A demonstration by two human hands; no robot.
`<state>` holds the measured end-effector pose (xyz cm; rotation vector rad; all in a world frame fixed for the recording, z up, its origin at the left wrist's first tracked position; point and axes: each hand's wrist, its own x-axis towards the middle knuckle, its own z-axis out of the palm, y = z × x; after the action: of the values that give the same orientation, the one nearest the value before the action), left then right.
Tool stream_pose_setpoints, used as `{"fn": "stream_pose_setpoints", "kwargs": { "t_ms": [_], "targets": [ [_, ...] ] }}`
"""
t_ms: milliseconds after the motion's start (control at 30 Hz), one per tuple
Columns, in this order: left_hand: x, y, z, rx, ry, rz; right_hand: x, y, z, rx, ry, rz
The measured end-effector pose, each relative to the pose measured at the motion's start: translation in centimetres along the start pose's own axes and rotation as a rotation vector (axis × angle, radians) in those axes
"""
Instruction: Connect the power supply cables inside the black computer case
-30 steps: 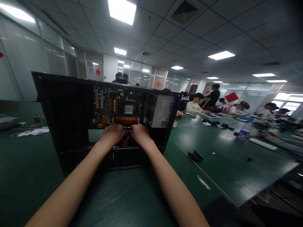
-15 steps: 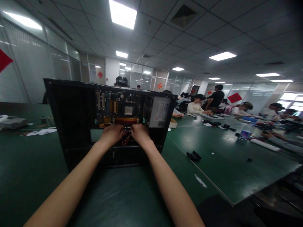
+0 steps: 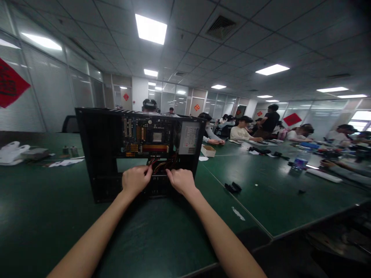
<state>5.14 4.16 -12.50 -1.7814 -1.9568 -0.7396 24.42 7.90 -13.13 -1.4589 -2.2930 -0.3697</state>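
An open black computer case (image 3: 101, 150) stands on the table, its inside facing me. Within it are a motherboard (image 3: 139, 133) with a bare processor socket, and at the upper right a silver power supply (image 3: 189, 136). Red, black and yellow power cables (image 3: 159, 165) bunch below the board. My left hand (image 3: 136, 180) is closed, thumb and finger pinching at the left edge of these cables. Opposite it, my right hand (image 3: 182, 180) has curled fingers and its thumb by the right side of the bundle; whatever lies in its grasp is hidden.
Small black parts (image 3: 233, 187) and a torn white scrap (image 3: 238, 213) lie right of the case. Farther right stands a plastic bottle (image 3: 300, 160). A small open box (image 3: 208, 150) sits behind. White bags (image 3: 13, 152) are at the left. Other people sit around the tables.
Both hands have come down and toward me, from just under the motherboard to the lower cables, which now show more. The view has shifted, and the case appears farther off.
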Motion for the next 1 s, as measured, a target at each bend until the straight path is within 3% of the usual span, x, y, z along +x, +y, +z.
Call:
{"fn": "stream_pose_setpoints", "kwargs": {
  "t_ms": [100,267,467,567,700,1000],
  "targets": [
    [-0.8,-0.1,0.8,-0.008,0.085,-0.016,-1.5,-0.1,0.2,-0.006,0.053,-0.055],
    [-0.3,0.0,1.6,-0.039,0.176,-0.103,-1.7,-0.9,0.1,-0.04,0.093,0.024],
    [0.9,-0.5,1.5,-0.122,0.194,-0.27,-1.9,-2.1,0.1,-0.085,0.089,0.052],
    [2.4,-1.6,1.3,-0.203,0.132,-0.383,-2.2,-3.5,0.0,-0.119,0.065,0.076],
    [5.0,-3.6,1.5,-0.275,0.003,-0.404,-2.0,-6.2,-0.6,-0.122,-0.02,0.108],
    [9.1,-7.9,2.8,-0.368,-0.201,-0.2,0.5,-13.3,-1.4,-0.038,-0.299,-0.012]
  ]
}}
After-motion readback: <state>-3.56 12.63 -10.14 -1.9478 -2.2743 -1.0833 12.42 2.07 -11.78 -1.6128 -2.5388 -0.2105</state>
